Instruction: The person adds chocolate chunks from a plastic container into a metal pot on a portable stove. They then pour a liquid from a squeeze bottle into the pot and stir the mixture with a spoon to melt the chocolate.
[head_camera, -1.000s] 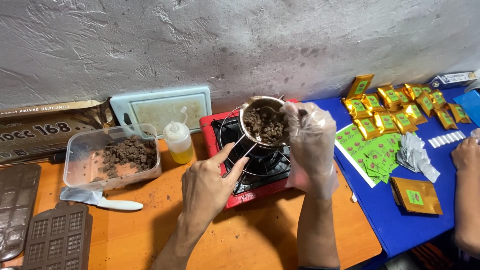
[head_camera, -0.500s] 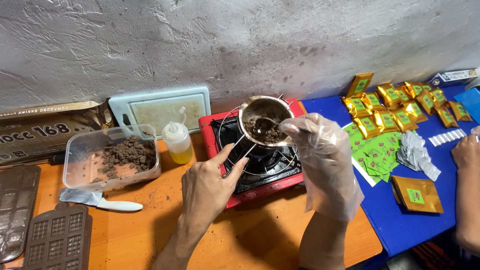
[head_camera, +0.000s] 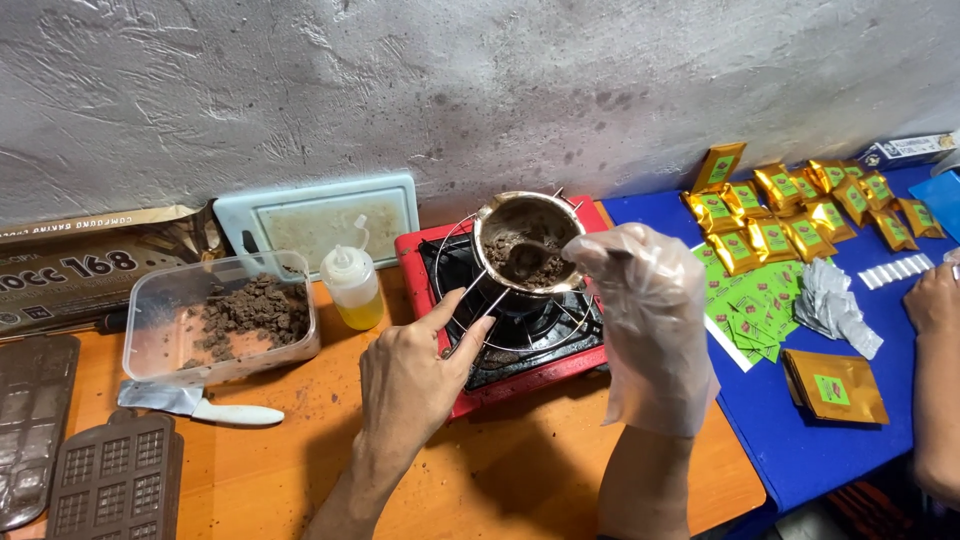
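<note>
The small metal pot (head_camera: 527, 243) of brown chocolate bits sits on the red stove (head_camera: 505, 300). The left hand (head_camera: 410, 375) pinches the pot's thin handle beside the stove. The gloved right hand (head_camera: 645, 310) has its fingers shut on a spoon (head_camera: 530, 258) inside the pot.

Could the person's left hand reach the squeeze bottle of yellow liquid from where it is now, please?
Probably yes. The left hand grips the small pot's handle on the red stove, and the squeeze bottle stands just beside it on the orange table, with nothing between them. It would need to release the handle first.
</note>
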